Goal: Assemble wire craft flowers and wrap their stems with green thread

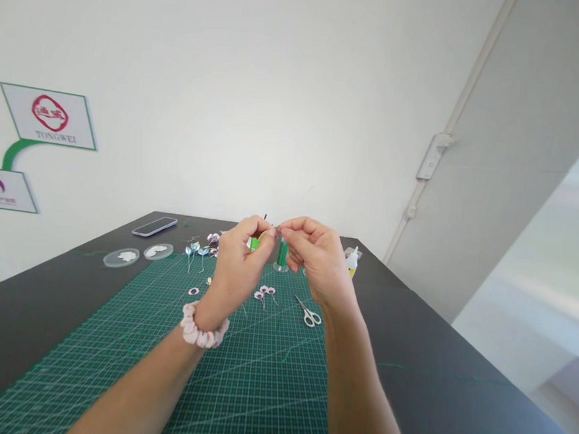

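My left hand (238,260), with a pale pink scrunchie (203,334) round its wrist, is raised above the cutting mat with thumb and forefinger pinched together. My right hand (319,256) pinches close beside it, the fingertips nearly meeting. Whatever is between the fingers is too small and hidden to name. Behind the hands stands a spool of green thread (282,253). Below them, small pink petal shapes on thin wires (264,292) lie on the green cutting mat (251,381). White-handled scissors (310,317) rest near my right wrist.
Pale blue wired leaf shapes (195,250) and two clear dishes with white pieces (122,257) (158,251) lie to the left. A phone (154,226) sits at the back left. A white-tipped glue bottle (353,261) stands right of my hand on the black table (431,382).
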Demonstrator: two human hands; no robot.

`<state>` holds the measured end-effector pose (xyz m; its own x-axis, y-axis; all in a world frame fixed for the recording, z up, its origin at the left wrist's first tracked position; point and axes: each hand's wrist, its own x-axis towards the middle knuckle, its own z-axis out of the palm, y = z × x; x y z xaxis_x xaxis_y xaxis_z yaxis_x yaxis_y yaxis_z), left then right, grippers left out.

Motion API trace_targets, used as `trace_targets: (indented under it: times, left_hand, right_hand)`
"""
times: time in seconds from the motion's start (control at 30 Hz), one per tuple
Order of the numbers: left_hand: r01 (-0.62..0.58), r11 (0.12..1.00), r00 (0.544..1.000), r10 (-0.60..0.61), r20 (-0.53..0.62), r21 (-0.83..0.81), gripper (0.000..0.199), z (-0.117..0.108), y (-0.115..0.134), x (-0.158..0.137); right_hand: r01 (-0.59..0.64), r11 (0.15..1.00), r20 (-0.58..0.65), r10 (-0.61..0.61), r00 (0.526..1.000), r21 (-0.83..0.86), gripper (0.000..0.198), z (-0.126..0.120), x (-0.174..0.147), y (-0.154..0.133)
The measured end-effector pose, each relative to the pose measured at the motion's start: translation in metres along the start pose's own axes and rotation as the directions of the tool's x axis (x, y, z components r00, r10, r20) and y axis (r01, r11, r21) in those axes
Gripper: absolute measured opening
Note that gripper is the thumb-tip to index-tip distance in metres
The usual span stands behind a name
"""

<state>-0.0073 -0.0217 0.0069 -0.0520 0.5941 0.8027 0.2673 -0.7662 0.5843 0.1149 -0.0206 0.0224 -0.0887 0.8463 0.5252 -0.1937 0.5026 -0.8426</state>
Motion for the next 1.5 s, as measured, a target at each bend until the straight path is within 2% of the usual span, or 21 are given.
trace_targets:
  times: [0.13,0.23,0.33,0.53,0.67,0.73,0.8,0.87,0.9,0.93,0.97,1.03,1.1,1.17,1.23,1.3,1.37,1.5]
  left_hand:
    - [-0.193,0.953,0.975,0.212,-0.060,0.234,0.018,0.002,-0.004,0.000]
    - [-0.329,0.869,0.926,0.373,-0.054,0.370,0.018,0.002,-0.008,0.000]
    - [-0.418,0.767,0.875,0.484,-0.012,0.487,0.019,0.002,-0.011,0.000]
    - [-0.494,0.594,0.795,0.604,0.053,0.635,0.020,0.004,-0.014,0.000]
    - [-0.503,0.577,0.787,0.614,0.066,0.644,0.021,0.004,-0.013,-0.001]
    - [-0.490,0.644,0.816,0.575,0.051,0.588,0.021,0.005,-0.012,-0.002]
    - [-0.414,0.793,0.889,0.458,0.009,0.447,0.019,0.005,-0.010,-0.003]
    - [-0.237,0.952,0.970,0.241,0.002,0.193,0.019,0.004,-0.009,-0.002]
    - [-0.126,0.992,0.992,0.125,0.032,0.031,0.020,0.004,-0.008,-0.001]
    - [-0.011,0.991,0.996,0.022,0.082,-0.132,0.023,0.004,-0.007,0.000]
    - [0.097,0.954,0.988,-0.057,0.146,-0.283,0.027,0.003,-0.006,0.001]
    - [0.281,0.821,0.947,-0.152,0.284,-0.498,0.030,0.002,-0.006,0.003]
    - [0.419,0.684,0.895,-0.198,0.400,-0.598,0.029,0.002,-0.005,0.005]
    - [0.505,0.580,0.853,-0.221,0.473,-0.639,0.026,0.001,-0.005,0.005]
    - [0.542,0.525,0.834,-0.239,0.497,-0.656,0.025,0.001,-0.005,0.005]
    - [0.545,0.513,0.834,-0.255,0.489,-0.663,0.023,0.001,-0.005,0.005]
    - [0.520,0.538,0.851,-0.262,0.454,-0.664,0.021,0.001,-0.004,0.005]
    - [0.437,0.646,0.897,-0.265,0.353,-0.626,0.022,0.000,-0.001,0.004]
  right_hand:
    - [0.011,1.000,-0.016,-0.011,1.000,-0.011,0.008,-0.001,0.000,0.000]
    - [0.013,1.000,-0.024,-0.014,1.000,-0.023,0.008,-0.001,0.000,0.001]
    - [0.016,1.000,-0.031,-0.017,0.999,-0.021,0.010,0.000,0.000,0.002]
    - [0.037,0.999,-0.061,-0.036,0.998,0.007,0.013,0.004,0.001,0.006]
    - [0.067,0.998,-0.095,-0.068,0.993,-0.016,0.014,0.005,0.002,0.008]
    - [0.080,0.996,-0.106,-0.083,0.991,-0.024,0.014,0.005,0.002,0.008]
    - [0.086,0.996,-0.111,-0.087,0.990,-0.007,0.014,0.005,0.003,0.008]
    - [0.090,0.996,-0.107,-0.086,0.990,0.030,0.014,0.004,0.003,0.007]
    - [0.089,0.995,-0.102,-0.083,0.991,0.048,0.014,0.004,0.003,0.007]
    - [0.085,0.994,-0.092,-0.079,0.993,0.065,0.014,0.004,0.002,0.006]
    - [0.080,0.994,-0.080,-0.073,0.994,0.081,0.013,0.003,0.002,0.005]
    - [0.071,0.992,-0.055,-0.065,0.996,0.106,0.013,0.003,0.001,0.003]
    - [0.066,0.989,-0.027,-0.063,0.998,0.132,0.013,0.003,0.000,0.002]
    - [0.060,0.987,-0.006,-0.060,0.998,0.152,0.012,0.003,0.000,0.002]
    - [0.053,0.986,0.007,-0.055,0.998,0.160,0.012,0.003,0.000,0.003]
    - [0.047,0.987,0.016,-0.050,0.999,0.155,0.013,0.002,0.000,0.003]
    - [0.038,0.988,0.021,-0.041,0.999,0.147,0.014,0.001,0.000,0.002]
    - [0.012,0.989,0.030,-0.017,0.999,0.146,0.012,-0.001,-0.002,-0.001]
